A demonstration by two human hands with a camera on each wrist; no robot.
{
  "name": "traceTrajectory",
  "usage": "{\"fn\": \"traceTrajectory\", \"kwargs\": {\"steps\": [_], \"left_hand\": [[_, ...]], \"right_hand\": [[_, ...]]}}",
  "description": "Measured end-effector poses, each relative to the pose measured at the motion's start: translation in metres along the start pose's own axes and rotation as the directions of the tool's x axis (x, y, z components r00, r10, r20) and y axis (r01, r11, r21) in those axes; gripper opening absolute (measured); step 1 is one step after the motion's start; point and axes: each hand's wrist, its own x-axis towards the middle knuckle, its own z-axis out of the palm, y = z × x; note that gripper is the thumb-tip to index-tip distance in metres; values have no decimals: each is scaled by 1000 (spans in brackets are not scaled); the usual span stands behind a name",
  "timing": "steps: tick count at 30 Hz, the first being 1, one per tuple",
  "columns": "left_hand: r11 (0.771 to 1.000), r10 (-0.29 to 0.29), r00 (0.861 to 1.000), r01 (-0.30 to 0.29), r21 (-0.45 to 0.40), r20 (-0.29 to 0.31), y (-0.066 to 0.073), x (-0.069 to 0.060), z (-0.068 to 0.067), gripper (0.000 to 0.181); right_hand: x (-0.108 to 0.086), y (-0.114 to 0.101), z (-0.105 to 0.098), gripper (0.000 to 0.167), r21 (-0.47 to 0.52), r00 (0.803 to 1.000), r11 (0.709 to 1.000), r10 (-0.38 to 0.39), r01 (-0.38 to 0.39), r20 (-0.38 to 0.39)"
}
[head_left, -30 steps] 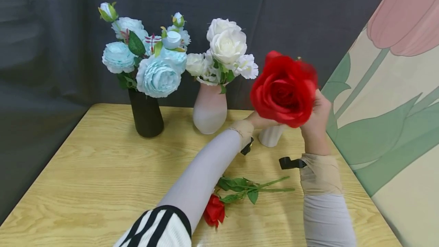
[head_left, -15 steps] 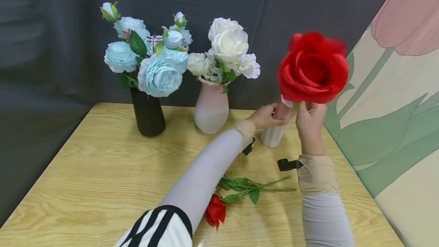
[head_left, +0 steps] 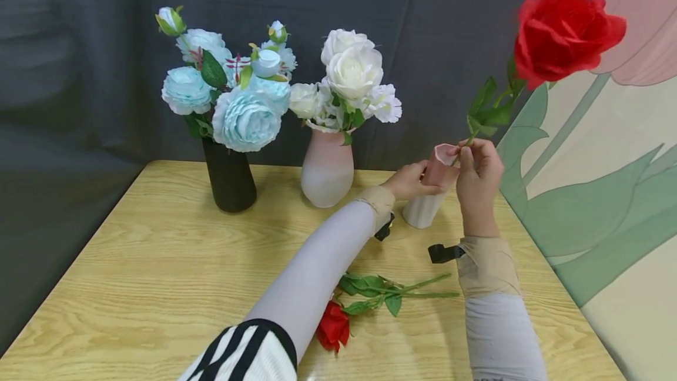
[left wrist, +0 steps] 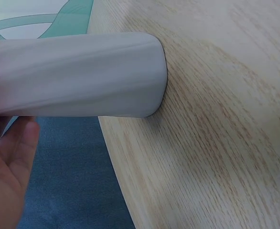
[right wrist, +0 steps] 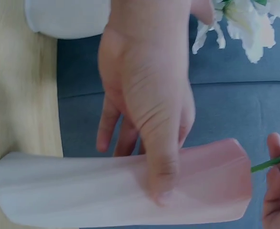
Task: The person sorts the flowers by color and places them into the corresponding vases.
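A small ribbed vase, pink at the top and white below, stands at the right of the table. My left hand holds it around the upper half, thumb on the near side; the right wrist view shows that thumb across the pink part. At the vase's mouth, my right hand pinches the green stem of a large red rose. The bloom leans up and to the right. In the right wrist view the lower stem passes into the mouth; its end is hidden inside.
Another red rose with leafy stems lies on the table near the front. Behind stand a black vase of pale blue flowers and a pink-white vase of white flowers. A painted wall panel borders the right.
My right hand has turned the red rose, so its bloom moved up and to the right, and the stem now shows at the vase's mouth. My left hand stays on the vase.
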Motion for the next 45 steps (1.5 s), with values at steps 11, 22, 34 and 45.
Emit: {"fn": "traceTrajectory", "kwargs": {"steps": [11, 22, 34, 45], "left_hand": [[1000, 23, 1000, -23, -12, -7, 0, -3, 1, 65], [1000, 17, 1000, -17, 23, -1, 1, -4, -2, 65], [999, 36, 999, -36, 30, 8, 5, -5, -7, 58], [999, 33, 999, -33, 6, 20, 1, -3, -5, 61]], "right_hand": [[-4, 16, -3, 20, -482, 1000, 876, 23, -27, -14], [-12, 22, -9, 32, -444, 993, 889, 93, -113, -67], [-26, 0, -34, 38, -356, 968, 901, 219, -249, -122], [-58, -1, -61, 18, -601, 963, 793, 229, -101, 141]]}}
